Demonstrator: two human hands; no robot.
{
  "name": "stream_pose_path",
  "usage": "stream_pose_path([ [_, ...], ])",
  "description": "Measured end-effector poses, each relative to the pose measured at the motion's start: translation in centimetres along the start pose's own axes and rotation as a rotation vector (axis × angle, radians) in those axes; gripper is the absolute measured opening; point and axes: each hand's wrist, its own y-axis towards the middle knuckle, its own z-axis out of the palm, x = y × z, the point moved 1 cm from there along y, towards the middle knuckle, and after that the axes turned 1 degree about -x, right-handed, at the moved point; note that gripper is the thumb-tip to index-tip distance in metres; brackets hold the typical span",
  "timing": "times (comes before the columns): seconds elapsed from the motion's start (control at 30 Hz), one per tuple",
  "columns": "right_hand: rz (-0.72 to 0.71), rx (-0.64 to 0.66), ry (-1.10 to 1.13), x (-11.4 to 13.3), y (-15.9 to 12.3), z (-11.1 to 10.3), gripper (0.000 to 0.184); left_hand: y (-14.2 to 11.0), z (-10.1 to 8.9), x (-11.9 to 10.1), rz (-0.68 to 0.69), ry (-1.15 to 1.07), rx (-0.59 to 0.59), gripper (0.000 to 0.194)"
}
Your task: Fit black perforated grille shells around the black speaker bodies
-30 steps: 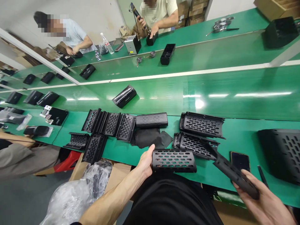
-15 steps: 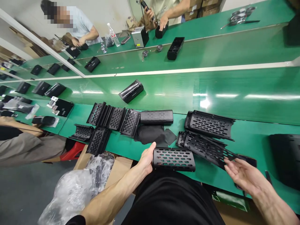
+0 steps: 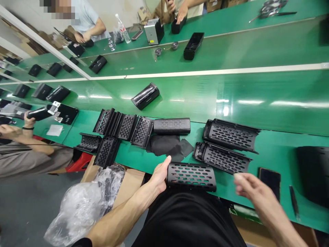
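"How far along did things look?" asked the first.

"Partway, by the look of it," said the second. "One black, curved, slotted cover of rigid-looking material (image 3: pixel 191 176) was in hand, above the near edge of the green tabletop (image 3: pixel 130 159). Other covers lay put down: an upper stack of black slotted covers (image 3: pixel 231 135) and a lower stack of black slotted covers (image 3: pixel 226 158) on the right, and a cluster of black slotted panels (image 3: pixel 125 127) on the left. None of those was in hand, and whether any was finished could not be told."

"And the hands?"

"The left hand (image 3: pixel 159 176) was closed on the cover's left end, thumb at the upper corner, its other fingers mostly hidden behind. The right hand (image 3: pixel 248 187) was blurred and about half open, fingers bent towards the thumb, with nothing visible in it. It was just beside the lower stack's right end; contact could not be made out."

"What lay about them?"

"Thin black sheets of soft-looking material (image 3: pixel 164 144) beyond the left hand, with a rounded black slotted case (image 3: pixel 172 126) just behind them. A dark rectangular phone (image 3: pixel 269 180) and a slim black pen-like tool (image 3: pixel 294 200) lay to the right."
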Motion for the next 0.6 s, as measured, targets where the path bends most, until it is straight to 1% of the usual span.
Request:
stream_pose_path([
  [0.07, -0.002, 0.197, -0.081, -0.2, -1.6, 2.8, 0.051, -0.1, 0.3, 0.0, -0.024, 0.031, 0.002, 0.047],
  [0.1, -0.004, 0.265, -0.094, -0.4, -2.1, 3.9, 0.051, -0.2, 0.3, 0.0, -0.036, 0.046, 0.008, 0.047],
  [0.13, -0.004, 0.294, -0.079, -0.8, -2.5, 4.8, 0.051, -0.2, 0.4, 0.0, -0.048, 0.057, 0.016, 0.048],
  [0.2, 0.014, 0.295, -0.046, -1.4, -3.0, 5.7, 0.052, -0.2, 0.5, -0.1, -0.080, 0.068, 0.034, 0.047],
  [0.27, 0.033, 0.284, -0.030, -2.0, -3.3, 5.6, 0.053, -0.1, 0.5, -0.2, -0.125, 0.063, 0.059, 0.046],
  [0.4, 0.049, 0.297, -0.038, -2.4, -3.6, 4.8, 0.057, 0.0, 0.6, -0.4, -0.188, 0.051, 0.127, 0.041],
  [0.6, 0.078, 0.292, -0.047, -2.8, -3.9, 4.9, 0.058, 0.4, 0.6, -0.3, -0.232, 0.060, 0.153, 0.042],
])
